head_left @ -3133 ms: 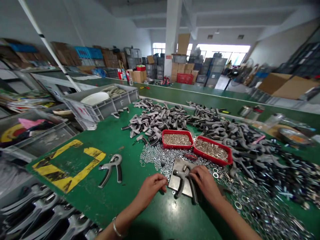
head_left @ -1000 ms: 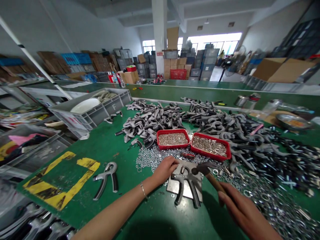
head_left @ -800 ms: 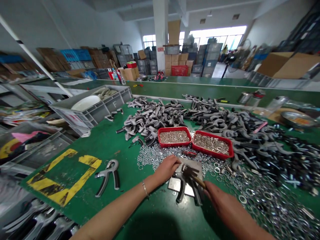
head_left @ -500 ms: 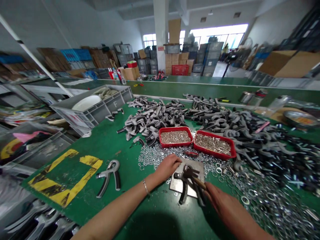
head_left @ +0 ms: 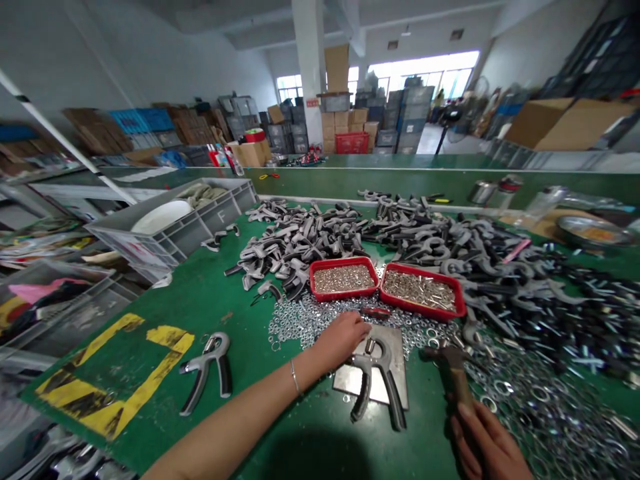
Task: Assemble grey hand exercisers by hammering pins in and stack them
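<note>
My right hand (head_left: 487, 440) is wrapped round the wooden handle of a hammer (head_left: 461, 383), whose dark head hangs low over the table, right of the steel plate. On that metal plate (head_left: 345, 380) lies a grey and black hand grip strengthener (head_left: 385, 373), its legs pointing toward me and its coil spring near the top. My left hand (head_left: 345, 337) has its fingers curled at the strengthener's upper left side; the fingertips partly hide the contact. A second hand grip strengthener (head_left: 209, 370) lies to the left on the green table.
Two red trays (head_left: 345, 297) of small metal pins stand behind the plate. Loose nuts and rings (head_left: 295, 323) surround it, with more rings at right. Heaps of grey handle parts (head_left: 320, 233) fill the back. A grey crate (head_left: 200, 230) and yellow tape marking (head_left: 165, 387) are left.
The hammer has moved from over the strengthener to the right and toward me, off the plate. My left hand stays by the strengthener. The whole view has shifted slightly.
</note>
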The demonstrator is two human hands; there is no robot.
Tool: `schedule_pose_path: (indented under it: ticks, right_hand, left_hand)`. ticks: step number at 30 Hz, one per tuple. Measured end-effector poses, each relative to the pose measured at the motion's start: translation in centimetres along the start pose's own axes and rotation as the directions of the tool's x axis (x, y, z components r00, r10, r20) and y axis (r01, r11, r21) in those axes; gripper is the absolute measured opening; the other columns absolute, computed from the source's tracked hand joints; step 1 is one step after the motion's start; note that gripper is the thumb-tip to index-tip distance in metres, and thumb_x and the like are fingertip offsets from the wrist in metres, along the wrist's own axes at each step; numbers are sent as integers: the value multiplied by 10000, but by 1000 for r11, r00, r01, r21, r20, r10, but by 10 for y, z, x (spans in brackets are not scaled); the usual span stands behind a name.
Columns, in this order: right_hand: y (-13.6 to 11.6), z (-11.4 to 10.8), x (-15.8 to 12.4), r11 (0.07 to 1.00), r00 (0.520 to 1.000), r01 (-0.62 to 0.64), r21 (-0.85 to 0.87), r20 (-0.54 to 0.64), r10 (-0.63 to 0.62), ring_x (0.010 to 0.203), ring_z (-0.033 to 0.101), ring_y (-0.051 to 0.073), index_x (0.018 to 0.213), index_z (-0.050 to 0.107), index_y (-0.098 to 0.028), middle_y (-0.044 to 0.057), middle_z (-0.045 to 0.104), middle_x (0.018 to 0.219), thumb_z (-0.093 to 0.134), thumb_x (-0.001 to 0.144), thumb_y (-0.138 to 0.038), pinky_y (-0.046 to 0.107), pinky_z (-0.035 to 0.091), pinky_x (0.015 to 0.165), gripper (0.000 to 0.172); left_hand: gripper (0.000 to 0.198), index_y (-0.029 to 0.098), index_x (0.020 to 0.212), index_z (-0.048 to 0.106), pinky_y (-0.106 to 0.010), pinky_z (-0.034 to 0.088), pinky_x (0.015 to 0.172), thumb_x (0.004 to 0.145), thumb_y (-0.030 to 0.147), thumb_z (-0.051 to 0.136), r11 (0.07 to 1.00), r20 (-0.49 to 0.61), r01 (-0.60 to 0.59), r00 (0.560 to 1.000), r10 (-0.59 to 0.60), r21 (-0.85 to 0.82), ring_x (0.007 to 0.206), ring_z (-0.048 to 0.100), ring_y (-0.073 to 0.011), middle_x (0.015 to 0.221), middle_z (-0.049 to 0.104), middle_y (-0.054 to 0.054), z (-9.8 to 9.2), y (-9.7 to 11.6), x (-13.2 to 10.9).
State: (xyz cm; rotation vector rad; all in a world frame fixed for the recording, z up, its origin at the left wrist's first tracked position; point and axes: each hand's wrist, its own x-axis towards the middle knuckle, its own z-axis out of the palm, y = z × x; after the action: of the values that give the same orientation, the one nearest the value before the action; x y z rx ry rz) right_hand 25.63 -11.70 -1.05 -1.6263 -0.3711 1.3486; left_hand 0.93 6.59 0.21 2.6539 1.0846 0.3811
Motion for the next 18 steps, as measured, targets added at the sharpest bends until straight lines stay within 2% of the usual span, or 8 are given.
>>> schedule_pose_path:
  ticks: [2,5,9,12,15,18]
  right_hand:
    - [0,3,4,999,998,38,24,56,-39,403,495,77,1169,521,-281,-66,598,638,747,732,-604,142,368,339,589]
    - [3,3,10,994,985,109,9,133,-109,329,330,30,1137,520,-259,-94,538,590,714,781,-590,126,272,292,523]
    - [7,1,13,995,987,94,27,125,-97,359,381,32,1134,506,-255,-75,576,638,701,799,-585,120,282,315,509]
    - [8,-1,14,992,976,121,23,180,-123,345,360,43,1121,502,-248,-94,519,581,664,836,-574,140,286,313,462]
    - [10,-3,15,988,968,152,0,202,-149,330,336,47,1106,505,-239,-90,523,573,622,866,-571,159,290,308,426]
    - [11,-3,16,987,967,158,-27,207,-149,327,345,49,1038,521,-231,-79,543,582,603,866,-593,171,288,312,409]
  left_hand:
    - [177,153,951,663,-354,473,846,969,163,487,992,68,-70,996,62,109,932,576,-230,947,632,-85,3,0,7]
    - [179,132,852,634,-377,470,833,944,102,484,989,111,-85,991,71,124,883,584,-241,878,628,-100,7,3,14]
    - [177,130,842,619,-389,478,831,935,82,477,993,115,-19,993,6,120,859,607,-244,864,639,-108,9,4,21]
    - [156,140,902,623,-342,494,805,964,159,481,993,89,60,994,-69,99,870,623,-220,907,656,-92,6,5,19]
    - [154,172,913,633,-288,494,796,967,234,502,972,-7,199,979,-202,-126,872,631,-178,921,669,-45,4,10,13]
    - [147,181,826,648,-292,484,798,924,237,554,855,-61,314,927,-370,-414,844,627,-175,849,673,-19,8,16,10]
